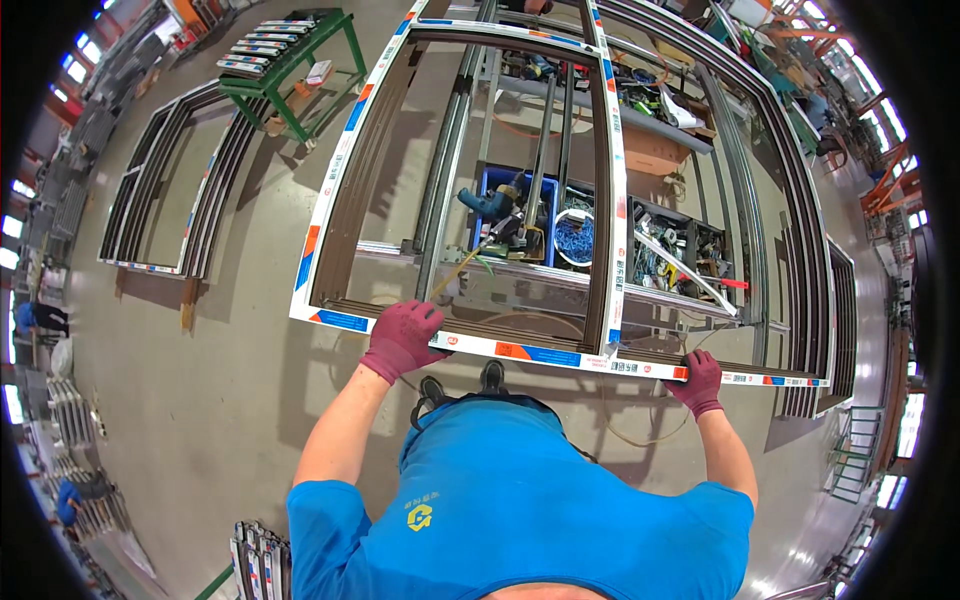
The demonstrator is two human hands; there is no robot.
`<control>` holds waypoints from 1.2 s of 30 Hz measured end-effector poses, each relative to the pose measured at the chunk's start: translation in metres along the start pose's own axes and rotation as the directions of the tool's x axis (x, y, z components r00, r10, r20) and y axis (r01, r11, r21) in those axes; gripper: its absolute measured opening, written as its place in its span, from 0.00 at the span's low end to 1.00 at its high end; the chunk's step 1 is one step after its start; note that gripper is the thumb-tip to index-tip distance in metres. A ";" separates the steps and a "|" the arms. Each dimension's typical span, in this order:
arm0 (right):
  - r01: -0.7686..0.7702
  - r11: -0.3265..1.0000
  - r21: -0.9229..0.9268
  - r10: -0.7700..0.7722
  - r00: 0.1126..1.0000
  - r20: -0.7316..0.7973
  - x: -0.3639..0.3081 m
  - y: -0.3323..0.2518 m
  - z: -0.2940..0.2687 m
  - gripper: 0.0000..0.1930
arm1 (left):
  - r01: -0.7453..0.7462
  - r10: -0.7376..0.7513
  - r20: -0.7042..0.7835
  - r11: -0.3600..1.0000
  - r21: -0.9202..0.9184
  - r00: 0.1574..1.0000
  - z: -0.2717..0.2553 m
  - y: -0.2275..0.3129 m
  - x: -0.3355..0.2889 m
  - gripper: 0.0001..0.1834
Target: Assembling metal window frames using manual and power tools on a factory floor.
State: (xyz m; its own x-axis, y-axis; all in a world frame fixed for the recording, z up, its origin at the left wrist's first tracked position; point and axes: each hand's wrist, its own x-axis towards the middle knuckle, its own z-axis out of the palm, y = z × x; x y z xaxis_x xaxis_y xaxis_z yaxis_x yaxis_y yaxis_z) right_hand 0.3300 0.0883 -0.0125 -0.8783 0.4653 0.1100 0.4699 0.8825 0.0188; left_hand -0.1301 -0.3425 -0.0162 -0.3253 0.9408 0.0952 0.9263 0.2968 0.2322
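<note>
A large brown window frame (540,354), its outer faces covered in white film with blue and orange print, lies across metal rails in front of me. My left hand (405,338), in a maroon glove, grips its near edge left of the middle, fingers over the top. Farther right along that same edge, my right hand (697,382), gloved alike, is closed round the profile near the right section. A white-filmed crossbar (617,200) divides the frame between my hands. The undersides of both grips are hidden.
Beneath the frame sit a blue bin (550,215) with a cordless drill (490,203), a bucket of blue fasteners (574,240) and a tray of hardware (690,245). Another person's hand (530,6) shows at the far edge. A green bench (290,80) and another frame (140,267) stand left.
</note>
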 end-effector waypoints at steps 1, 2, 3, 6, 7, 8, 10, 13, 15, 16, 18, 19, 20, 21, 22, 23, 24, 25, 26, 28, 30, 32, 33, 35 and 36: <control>0.002 1.000 0.000 -0.002 1.000 -0.003 0.000 0.000 0.000 0.29 | -0.001 0.001 -0.005 1.000 -0.007 1.000 0.000 0.000 0.000 0.30; 0.004 1.000 0.000 -0.004 1.000 -0.005 0.000 0.000 0.000 0.29 | -0.003 0.002 -0.010 1.000 -0.014 1.000 0.001 -0.001 0.000 0.30; 0.002 1.000 0.000 -0.002 1.000 -0.009 -0.001 0.001 0.000 0.29 | -0.005 0.005 -0.012 1.000 -0.012 1.000 0.002 -0.001 0.000 0.30; -0.002 0.999 -0.035 0.004 0.999 0.034 -0.004 0.006 0.003 0.31 | -0.009 0.009 -0.012 1.000 -0.017 1.000 0.002 -0.001 0.000 0.30; -0.016 0.999 -0.033 0.018 0.999 0.048 -0.005 0.007 0.005 0.31 | -0.005 0.005 -0.006 1.000 -0.011 1.000 0.001 0.000 0.000 0.29; -0.031 0.999 -0.031 0.033 0.998 0.062 -0.006 0.007 0.005 0.31 | -0.002 0.002 0.001 1.000 -0.006 1.000 0.000 0.001 0.000 0.29; -0.008 1.000 -0.025 0.009 0.999 0.031 -0.005 0.006 0.004 0.30 | 0.008 -0.008 0.037 1.000 0.002 0.999 -0.005 0.003 0.001 0.29; 0.026 1.000 -0.015 -0.027 0.999 -0.020 -0.005 0.008 0.007 0.28 | 0.021 -0.021 0.046 1.000 0.002 0.999 -0.003 0.003 0.000 0.29; 0.032 0.999 -0.013 -0.033 0.998 -0.047 -0.004 0.008 0.007 0.28 | 0.016 -0.016 0.015 1.000 -0.004 1.000 -0.001 0.003 -0.001 0.29; 0.026 1.000 -0.008 -0.027 0.999 -0.040 -0.003 0.006 0.005 0.28 | 0.025 -0.025 0.011 1.000 0.004 1.000 -0.001 0.004 -0.002 0.30; 0.012 1.000 -0.004 -0.012 0.999 -0.036 -0.005 0.009 0.006 0.27 | 0.025 -0.025 0.003 1.000 0.004 1.000 -0.001 0.004 0.000 0.29; -0.005 1.000 -0.018 0.005 1.000 0.006 -0.008 0.014 0.010 0.29 | 0.016 -0.016 0.001 1.000 0.005 1.000 -0.001 0.003 0.002 0.29; -0.022 0.999 -0.032 0.023 0.999 0.047 -0.011 0.018 0.012 0.31 | 0.015 -0.015 0.005 1.000 0.010 1.000 0.000 0.003 0.003 0.29; -0.027 0.999 -0.032 0.028 0.999 0.046 -0.009 0.014 0.009 0.31 | 0.019 -0.019 0.012 1.000 0.016 1.000 0.000 0.003 0.002 0.29; 0.010 1.000 -0.019 -0.011 1.000 -0.007 -0.005 0.009 0.006 0.29 | 0.013 -0.014 0.012 1.000 0.017 1.000 0.000 0.002 0.002 0.29; 0.048 0.999 -0.009 -0.049 0.997 -0.061 -0.001 0.006 0.003 0.27 | 0.029 -0.030 0.030 1.000 0.012 0.999 0.000 0.002 0.002 0.30; 0.041 0.999 -0.011 -0.041 0.997 -0.062 -0.001 0.006 0.003 0.27 | 0.043 -0.043 0.050 0.999 0.005 0.998 -0.001 0.003 0.002 0.30; 0.041 0.999 -0.003 -0.041 0.997 -0.066 -0.002 0.006 0.003 0.27 | 0.035 -0.035 0.050 0.999 0.005 0.998 -0.003 0.005 0.003 0.30; 0.041 0.999 0.004 -0.041 0.997 -0.070 -0.003 0.006 0.002 0.27 | 0.039 -0.040 0.061 0.999 0.011 0.997 -0.005 0.006 0.003 0.29; 0.033 0.999 -0.002 -0.033 0.998 -0.062 -0.003 0.003 -0.001 0.27 | 0.042 -0.043 0.073 0.999 0.020 0.996 -0.006 0.007 0.003 0.29; 0.027 1.000 -0.008 -0.027 0.998 -0.052 -0.003 0.002 -0.002 0.27 | 0.034 -0.036 0.061 0.999 0.025 0.998 -0.003 0.006 0.002 0.28; 0.027 1.000 0.005 -0.026 0.998 -0.057 -0.004 0.003 -0.002 0.27 | 0.029 -0.030 0.059 0.999 0.018 0.998 -0.001 0.004 0.001 0.28; 0.021 1.000 0.004 -0.021 0.998 -0.057 -0.006 0.005 0.000 0.27 | 0.024 -0.024 0.058 1.000 0.009 0.998 -0.001 0.005 0.002 0.28; 0.002 1.000 -0.007 -0.002 1.000 0.000 -0.011 0.009 0.004 0.31 | 0.022 -0.022 0.054 1.000 0.010 0.998 -0.002 0.005 0.002 0.28; -0.004 1.000 -0.007 0.004 1.000 0.001 -0.011 0.010 0.004 0.31 | 0.026 -0.027 0.048 1.000 0.012 0.998 -0.003 0.006 0.002 0.27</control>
State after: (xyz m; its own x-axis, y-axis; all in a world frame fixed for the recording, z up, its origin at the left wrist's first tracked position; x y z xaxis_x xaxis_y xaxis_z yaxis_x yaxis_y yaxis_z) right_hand 0.3440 0.0918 -0.0177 -0.8767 0.4685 0.1093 0.4736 0.8804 0.0251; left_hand -0.1262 -0.3392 -0.0118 -0.3405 0.9393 0.0419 0.9196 0.3234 0.2232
